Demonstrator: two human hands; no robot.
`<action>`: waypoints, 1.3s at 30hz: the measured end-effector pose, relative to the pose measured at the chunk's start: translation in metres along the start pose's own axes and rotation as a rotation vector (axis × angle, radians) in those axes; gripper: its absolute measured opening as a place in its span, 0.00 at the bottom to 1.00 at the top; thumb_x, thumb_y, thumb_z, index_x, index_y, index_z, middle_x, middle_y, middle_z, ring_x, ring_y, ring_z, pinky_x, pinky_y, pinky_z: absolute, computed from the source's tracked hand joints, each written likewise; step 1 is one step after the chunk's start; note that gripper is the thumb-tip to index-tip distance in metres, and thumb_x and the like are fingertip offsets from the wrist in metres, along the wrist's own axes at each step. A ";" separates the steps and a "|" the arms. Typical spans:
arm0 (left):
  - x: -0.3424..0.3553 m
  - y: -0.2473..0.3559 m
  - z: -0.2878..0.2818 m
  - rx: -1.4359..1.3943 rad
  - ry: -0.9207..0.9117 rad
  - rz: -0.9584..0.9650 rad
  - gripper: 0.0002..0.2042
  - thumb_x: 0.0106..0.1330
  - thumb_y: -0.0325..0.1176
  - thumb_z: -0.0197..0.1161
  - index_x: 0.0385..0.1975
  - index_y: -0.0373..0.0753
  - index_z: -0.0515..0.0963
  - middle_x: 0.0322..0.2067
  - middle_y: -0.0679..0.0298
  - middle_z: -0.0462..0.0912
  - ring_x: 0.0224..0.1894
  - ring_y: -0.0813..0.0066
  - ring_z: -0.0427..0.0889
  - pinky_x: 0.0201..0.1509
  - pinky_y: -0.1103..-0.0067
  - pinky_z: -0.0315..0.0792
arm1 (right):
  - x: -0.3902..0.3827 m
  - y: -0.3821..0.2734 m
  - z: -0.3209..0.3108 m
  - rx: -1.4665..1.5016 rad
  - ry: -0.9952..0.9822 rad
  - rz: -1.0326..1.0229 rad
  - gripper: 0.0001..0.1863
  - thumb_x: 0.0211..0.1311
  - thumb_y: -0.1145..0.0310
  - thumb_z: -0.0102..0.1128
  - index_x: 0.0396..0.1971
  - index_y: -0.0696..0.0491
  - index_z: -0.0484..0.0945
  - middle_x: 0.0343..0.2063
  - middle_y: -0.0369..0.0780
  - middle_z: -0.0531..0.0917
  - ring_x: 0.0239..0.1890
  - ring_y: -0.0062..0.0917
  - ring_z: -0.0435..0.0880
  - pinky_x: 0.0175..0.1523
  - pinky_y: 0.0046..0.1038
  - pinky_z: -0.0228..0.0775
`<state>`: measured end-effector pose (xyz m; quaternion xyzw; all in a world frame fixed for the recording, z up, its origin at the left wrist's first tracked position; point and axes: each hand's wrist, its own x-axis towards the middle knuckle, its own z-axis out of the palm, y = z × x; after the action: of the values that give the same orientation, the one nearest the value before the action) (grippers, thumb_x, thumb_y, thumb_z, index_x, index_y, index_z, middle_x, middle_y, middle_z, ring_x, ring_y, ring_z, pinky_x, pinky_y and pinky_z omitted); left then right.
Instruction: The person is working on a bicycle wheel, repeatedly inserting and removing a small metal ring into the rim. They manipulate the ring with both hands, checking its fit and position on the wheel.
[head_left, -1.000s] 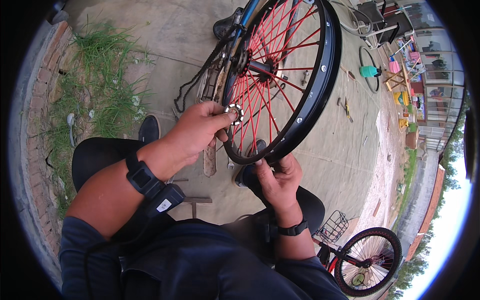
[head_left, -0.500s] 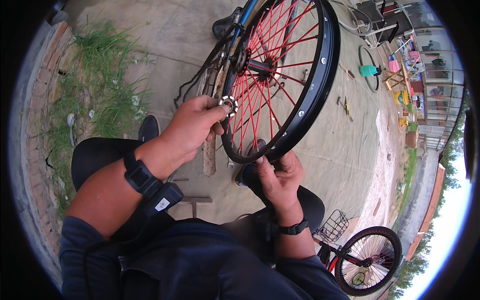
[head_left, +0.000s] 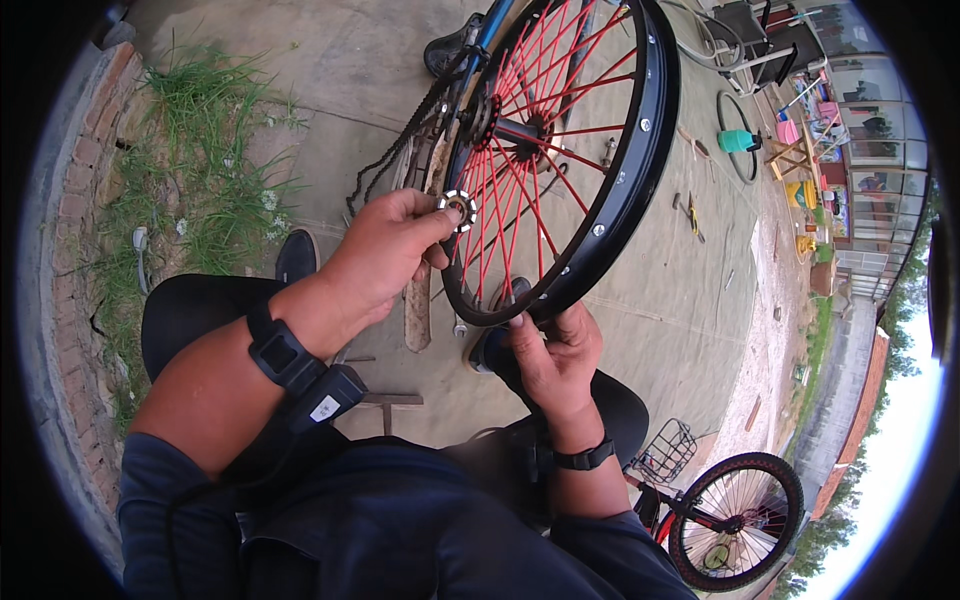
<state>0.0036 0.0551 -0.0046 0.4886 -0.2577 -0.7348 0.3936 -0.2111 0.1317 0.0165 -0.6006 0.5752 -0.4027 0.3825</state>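
Observation:
A bicycle wheel with a black rim (head_left: pixel 655 135) and red spokes stands tilted in front of me, with no tyre on it. My left hand (head_left: pixel 380 252) pinches a round, notched spoke wrench (head_left: pixel 470 207) between thumb and fingers, at the spokes by the rim's left side. Whether a notch sits on a spoke nipple cannot be made out. With thumb on one side and fingers beneath, my right hand (head_left: pixel 560 362) grips the rim's near lower edge. Beyond the left hand are a black chain (head_left: pixel 405 128) and a blue frame tube (head_left: pixel 492 28).
On the ground lie a rusty metal bar (head_left: pixel 418 318), a wrench (head_left: pixel 460 328) and a hammer-like tool (head_left: pixel 693 215). Another bicycle's wheel (head_left: pixel 737 522) and wire basket (head_left: pixel 667 450) are at lower right. Grass (head_left: pixel 195 160) grows left. A teal container (head_left: pixel 737 141) stands far right.
The wheel has turned very slightly, and my right hand has shifted a little to the left with the rim. My left hand stays nearly in place with the spoke wrench.

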 end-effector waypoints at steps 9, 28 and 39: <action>-0.001 0.000 -0.002 -0.006 -0.005 0.003 0.09 0.72 0.36 0.65 0.38 0.36 0.78 0.31 0.68 0.81 0.26 0.84 0.78 0.26 0.85 0.66 | -0.001 0.005 -0.003 -0.046 -0.006 -0.028 0.10 0.61 0.72 0.72 0.38 0.54 0.79 0.23 0.34 0.80 0.21 0.18 0.80 0.28 0.23 0.69; 0.002 0.010 -0.008 -0.288 -0.012 0.047 0.06 0.72 0.33 0.56 0.43 0.40 0.75 0.40 0.65 0.82 0.39 0.73 0.85 0.37 0.79 0.75 | 0.000 -0.009 -0.002 -0.017 -0.010 0.047 0.11 0.61 0.73 0.73 0.37 0.54 0.78 0.25 0.35 0.80 0.21 0.19 0.81 0.28 0.23 0.71; 0.063 0.074 -0.027 1.080 0.177 0.846 0.09 0.65 0.36 0.70 0.36 0.38 0.82 0.29 0.65 0.77 0.34 0.67 0.82 0.35 0.69 0.73 | 0.008 -0.019 -0.004 -0.109 0.003 0.012 0.15 0.55 0.73 0.75 0.29 0.53 0.72 0.26 0.38 0.80 0.26 0.30 0.79 0.33 0.28 0.70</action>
<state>0.0395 -0.0378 0.0086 0.5315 -0.7230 -0.2442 0.3676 -0.2077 0.1244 0.0361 -0.6166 0.6003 -0.3693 0.3508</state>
